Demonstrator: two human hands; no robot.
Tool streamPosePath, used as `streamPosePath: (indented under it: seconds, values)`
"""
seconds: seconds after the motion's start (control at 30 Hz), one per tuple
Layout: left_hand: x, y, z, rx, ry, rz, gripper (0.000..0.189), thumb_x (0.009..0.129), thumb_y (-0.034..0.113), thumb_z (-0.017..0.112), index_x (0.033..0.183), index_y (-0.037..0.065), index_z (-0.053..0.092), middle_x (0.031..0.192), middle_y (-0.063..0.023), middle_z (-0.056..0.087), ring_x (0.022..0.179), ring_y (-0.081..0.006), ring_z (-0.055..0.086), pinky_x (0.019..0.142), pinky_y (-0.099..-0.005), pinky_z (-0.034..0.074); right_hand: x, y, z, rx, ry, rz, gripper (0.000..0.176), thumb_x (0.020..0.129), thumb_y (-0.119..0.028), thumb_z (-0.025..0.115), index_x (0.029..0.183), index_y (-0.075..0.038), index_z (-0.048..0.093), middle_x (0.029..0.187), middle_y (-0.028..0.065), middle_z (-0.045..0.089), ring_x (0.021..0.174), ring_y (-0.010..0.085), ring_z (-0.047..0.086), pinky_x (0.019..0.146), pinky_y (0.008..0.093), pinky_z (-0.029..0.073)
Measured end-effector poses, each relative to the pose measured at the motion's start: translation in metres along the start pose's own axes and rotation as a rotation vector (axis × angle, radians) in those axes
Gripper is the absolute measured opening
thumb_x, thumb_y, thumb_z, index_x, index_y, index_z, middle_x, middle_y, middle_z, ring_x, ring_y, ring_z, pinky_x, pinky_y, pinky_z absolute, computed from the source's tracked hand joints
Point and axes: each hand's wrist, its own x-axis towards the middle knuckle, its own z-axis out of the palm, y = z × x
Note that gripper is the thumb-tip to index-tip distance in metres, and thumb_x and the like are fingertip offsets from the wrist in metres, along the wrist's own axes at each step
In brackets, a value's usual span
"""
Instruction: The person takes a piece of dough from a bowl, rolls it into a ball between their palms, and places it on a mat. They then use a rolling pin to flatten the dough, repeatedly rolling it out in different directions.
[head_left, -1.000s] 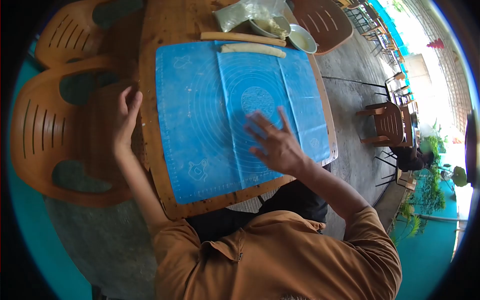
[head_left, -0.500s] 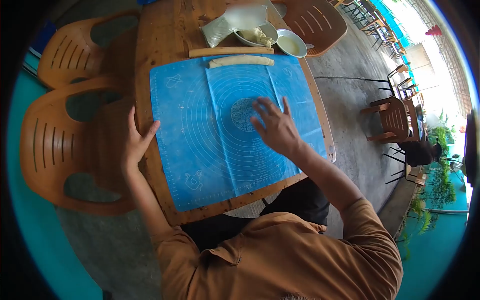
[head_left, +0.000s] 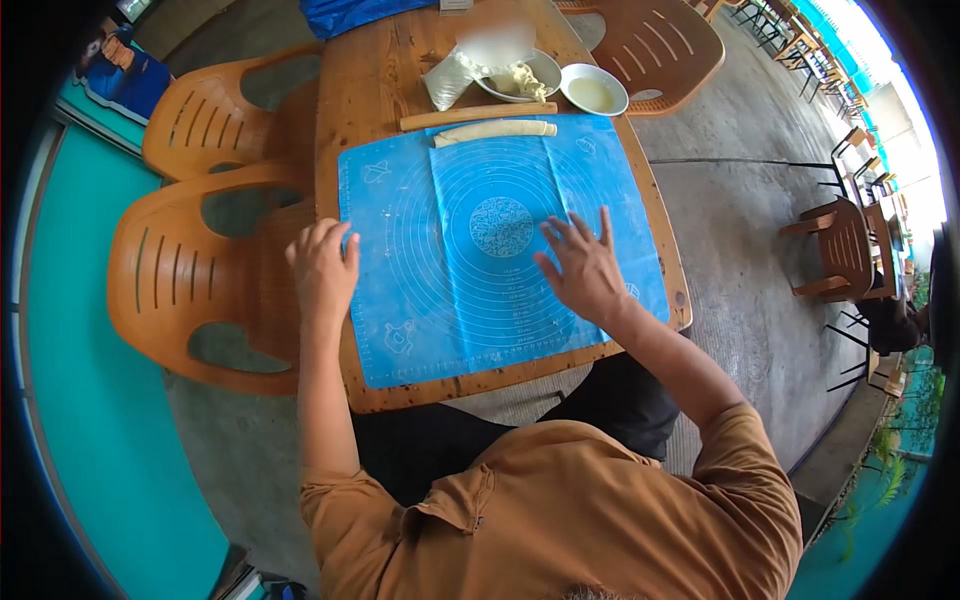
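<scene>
Blue baking mat [head_left: 470, 290] spread flat across the wooden desk [head_left: 370, 70], left hand [head_left: 322, 268] resting palm-down on its left edge, right hand [head_left: 582, 268] flat with fingers spread on its right half, both hands grasping nothing, dough roll [head_left: 495, 131] on its far edge

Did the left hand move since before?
Yes. The left hand moved right, from off the blue mat onto the mat's left edge.

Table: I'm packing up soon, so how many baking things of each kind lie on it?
Blue mat: 1
Rolling pin: 1
Dough roll: 1
Bowls: 2
Plastic bag: 1
Total: 6
</scene>
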Motion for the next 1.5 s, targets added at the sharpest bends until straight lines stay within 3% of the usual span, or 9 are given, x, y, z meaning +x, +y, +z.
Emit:
streamPosePath:
  seconds: [0.1,0.2,0.43,0.67,0.8,1.0,1.2,1.33,1.5]
  values:
    - [0.011,0.012,0.001,0.015,-0.082,0.13,0.028,0.101,0.026,0.066,0.119,0.006,0.074,0.122,-0.0066,0.069,0.122,-0.0247,0.059,0.107,-0.0478,0.038,-0.006,0.007,0.006,0.115,0.052,-0.217,0.041,0.106,-0.034,0.058,0.13,-0.004,0.07,0.142,0.0116,0.063,0.145,0.0329,0.046,0.126,0.0711,0.012]
    - [0.017,0.012,0.008,0.066,-0.187,0.167,0.029,0.1,0.025,0.067,0.12,0.005,0.075,0.125,-0.0085,0.069,0.12,-0.0252,0.062,0.107,-0.0479,0.037,0.01,0.037,0.001,-0.052,0.078,0.066,0.038,0.105,-0.033,0.06,0.126,-0.005,0.073,0.135,0.0111,0.067,0.14,0.0301,0.052,0.126,0.0694,0.014]
    - [0.037,0.016,0.013,0.185,-0.489,0.117,0.029,0.098,0.024,0.068,0.109,0.0,0.078,0.12,-0.0148,0.07,0.108,-0.0295,0.068,0.105,-0.0472,0.039,0.092,0.156,-0.009,0.009,0.245,0.231,0.041,0.106,-0.035,0.056,0.133,-0.007,0.069,0.138,0.0101,0.066,0.136,0.0261,0.055,0.124,0.0664,0.022]
    - [0.035,0.022,0.015,0.2,-0.443,0.117,0.03,0.098,0.023,0.065,0.11,-0.002,0.077,0.118,-0.0141,0.069,0.105,-0.0318,0.068,0.102,-0.0468,0.044,0.173,0.222,0.008,-0.016,0.086,0.264,0.062,0.113,-0.05,0.027,0.142,-0.01,0.064,0.15,0.0123,0.06,0.148,0.028,0.046,0.126,0.0667,0.011]
    - [0.03,0.024,0.016,0.172,-0.395,0.102,0.031,0.097,0.023,0.065,0.111,-0.002,0.076,0.118,-0.0135,0.069,0.104,-0.0321,0.067,0.101,-0.0454,0.047,0.194,0.232,0.008,-0.044,-0.118,0.317,0.066,0.112,-0.054,0.02,0.145,-0.016,0.063,0.154,0.0115,0.056,0.15,0.0293,0.043,0.125,0.0687,0.004]
    - [0.029,0.034,0.006,0.158,-0.39,0.041,0.031,0.098,0.023,0.065,0.116,0.001,0.075,0.126,-0.0098,0.068,0.108,-0.0359,0.067,0.1,-0.0453,0.05,0.204,0.257,0.019,-0.159,-0.097,0.304,0.069,0.112,-0.055,0.017,0.144,-0.014,0.063,0.154,0.0112,0.056,0.15,0.0294,0.044,0.124,0.0706,0.009]
    - [0.023,0.029,0.008,0.106,-0.321,0.04,0.03,0.097,0.021,0.065,0.117,0.001,0.074,0.124,-0.0092,0.068,0.107,-0.0341,0.067,0.099,-0.0455,0.05,0.186,0.238,0.019,-0.095,0.301,0.139,0.044,0.11,-0.043,0.04,0.123,-0.018,0.074,0.134,0.0127,0.069,0.134,0.0322,0.058,0.117,0.0655,0.032]
    - [0.017,0.023,0.013,0.096,-0.311,0.069,0.03,0.098,0.02,0.064,0.121,0.003,0.073,0.128,-0.0085,0.067,0.11,-0.0327,0.067,0.1,-0.0455,0.05,0.129,0.133,-0.008,0.252,0.456,-0.021,0.013,0.097,-0.02,0.069,0.103,-0.013,0.077,0.109,0.0084,0.077,0.102,0.0329,0.072,0.103,0.0487,0.048]
    - [0.013,0.021,0.017,0.068,-0.272,0.062,0.029,0.098,0.018,0.063,0.121,0.002,0.073,0.128,-0.009,0.067,0.11,-0.0316,0.068,0.101,-0.0456,0.049,0.064,-0.001,0.013,0.265,0.194,-0.182,0.024,0.102,-0.03,0.067,0.115,-0.011,0.075,0.121,0.0051,0.073,0.123,0.024,0.064,0.121,0.0566,0.033]
